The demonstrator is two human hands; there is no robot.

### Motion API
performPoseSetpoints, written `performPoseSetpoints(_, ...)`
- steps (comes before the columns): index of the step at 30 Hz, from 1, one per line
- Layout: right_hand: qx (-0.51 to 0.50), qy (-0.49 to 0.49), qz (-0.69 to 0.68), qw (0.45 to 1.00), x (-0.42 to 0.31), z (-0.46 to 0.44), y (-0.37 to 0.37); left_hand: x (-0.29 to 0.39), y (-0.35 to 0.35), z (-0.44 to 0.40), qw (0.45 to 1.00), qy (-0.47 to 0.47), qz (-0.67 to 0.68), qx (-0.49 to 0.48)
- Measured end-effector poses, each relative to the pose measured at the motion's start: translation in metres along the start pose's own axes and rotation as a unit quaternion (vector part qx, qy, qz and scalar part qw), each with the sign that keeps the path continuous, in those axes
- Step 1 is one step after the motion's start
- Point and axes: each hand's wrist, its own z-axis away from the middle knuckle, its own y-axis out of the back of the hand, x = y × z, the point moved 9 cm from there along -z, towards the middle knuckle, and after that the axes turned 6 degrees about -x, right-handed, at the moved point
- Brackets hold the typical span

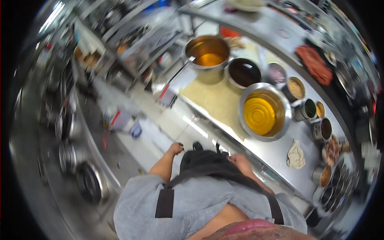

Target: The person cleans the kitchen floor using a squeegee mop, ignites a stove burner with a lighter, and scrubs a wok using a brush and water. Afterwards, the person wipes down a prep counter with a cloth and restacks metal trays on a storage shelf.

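Steel counter | wide bowl: yellow liquid | pot: amber liquid | left fingers, right fingers: grip cannot be told

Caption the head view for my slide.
Left hand and right hand beside a dark apron, near a counter bearing a bowl of yellow liquid.

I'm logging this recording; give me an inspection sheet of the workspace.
Surface: metal counter, partly under a tan covering.
Job's things: wide metal bowl of yellow liquid; beyond it, a tall pot of amber liquid and a vessel of dark liquid.
Clutter: crumpled cloth; filled containers crowded along the counter.
Grips: left hand and right hand beside the dark apron; whether either holds anything is unclear.
Cables: nothing seen.
Surroundings: tiled floor; cookware at left, blurred.
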Motion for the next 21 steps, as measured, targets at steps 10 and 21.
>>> performPoseSetpoints(10,-0.068,0.122,-0.032,0.99,-0.167,-0.144,0.02,-0.215,-0.169,0.024,0.99,0.049,0.024,-0.13)
performPoseSetpoints(21,0.602,0.368,-0.003,0.709,-0.495,-0.268,0.27,-0.275,-0.143,0.066,0.741,0.28,0.606,0.067)
